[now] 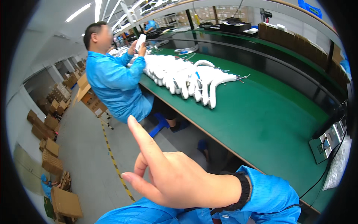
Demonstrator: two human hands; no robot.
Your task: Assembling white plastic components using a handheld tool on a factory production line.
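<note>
My right hand (179, 179) reaches in from the right, in front of my body and at the near side of the bench. Its index finger stretches up and to the left, and the thumb stands apart below it. The other fingers are partly curled, and nothing shows in the hand. A black band circles the wrist above a blue sleeve (272, 194). My left hand is out of sight. Beyond my hand, a pile of white curved plastic parts (186, 76) with thin wires at their ends lies on the green bench top (257, 115).
At the bench's left, a co-worker in a blue smock (112, 78) holds a white part (140, 42). A metal device (326, 143) and a clear plastic bag (337, 164) are at the right. Cardboard boxes (67, 201) stand along the left. A yellow-black line (112, 158) marks the floor.
</note>
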